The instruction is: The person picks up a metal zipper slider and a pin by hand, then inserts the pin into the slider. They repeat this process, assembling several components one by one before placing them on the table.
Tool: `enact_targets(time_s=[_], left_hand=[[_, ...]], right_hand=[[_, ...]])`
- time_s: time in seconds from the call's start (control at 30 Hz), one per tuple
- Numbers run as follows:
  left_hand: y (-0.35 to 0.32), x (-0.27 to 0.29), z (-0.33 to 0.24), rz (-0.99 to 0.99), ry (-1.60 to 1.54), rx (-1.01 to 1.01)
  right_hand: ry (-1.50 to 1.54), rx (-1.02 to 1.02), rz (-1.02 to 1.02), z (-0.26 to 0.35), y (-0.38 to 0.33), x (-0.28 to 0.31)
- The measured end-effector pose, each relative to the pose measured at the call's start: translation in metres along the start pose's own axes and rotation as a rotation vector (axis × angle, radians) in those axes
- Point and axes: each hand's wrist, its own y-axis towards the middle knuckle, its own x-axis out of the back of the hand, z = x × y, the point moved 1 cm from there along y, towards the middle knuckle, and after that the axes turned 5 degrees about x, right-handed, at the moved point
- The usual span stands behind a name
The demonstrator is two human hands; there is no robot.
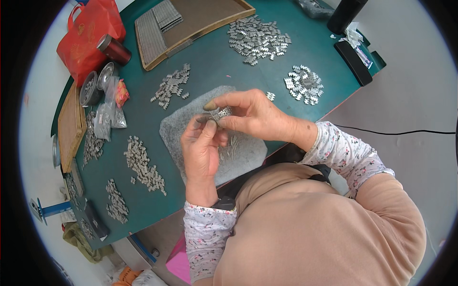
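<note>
Over a grey felt mat (pixel 177 131) my two hands meet. Pinched between them is a small silvery metal piece (pixel 222 114) that looks like several toothed links side by side. My left hand (pixel 202 143) grips its lower left end with thumb and fingertips. From the right, my right hand (pixel 255 112) closes thumb and forefinger around it; the fingertips are darkened. Fingers partly cover the piece, so its full shape is hidden. Thin metal pins (pixel 232 147) lie loose on the mat just below the hands. A few toothed links (pixel 270 96) rest right of the mat.
Piles of toothed metal parts (pixel 257 40) spread over the green table (pixel 205 62), with a round cluster (pixel 304 85) at right. A wooden tray (pixel 200 24) holding grey strips stands at the back. Far left are a red bag (pixel 93 40), a tumbler (pixel 114 50) and plastic bags (pixel 106 119).
</note>
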Motion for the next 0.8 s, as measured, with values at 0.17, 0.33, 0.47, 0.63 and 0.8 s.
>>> enact_targets(time_s=[0.17,0.33,0.47,0.63,0.8], left_hand=[[0.001,0.000,0.002,-0.025,0.030,-0.021],[0.001,0.004,0.002,-0.009,0.103,-0.052],[-0.003,-0.008,-0.005,-0.020,0.137,-0.008],[-0.005,-0.004,-0.006,0.006,0.113,0.017],[-0.008,-0.007,0.002,-0.111,0.436,-0.267]], right_hand=[[-0.156,0.145,-0.014,-0.004,0.000,-0.001],[-0.304,0.189,0.046,0.002,0.005,0.004],[-0.448,0.352,0.067,0.001,0.004,0.006],[-0.401,0.312,0.028,0.003,0.003,-0.004],[-0.406,0.367,-0.044,0.002,0.000,-0.005]])
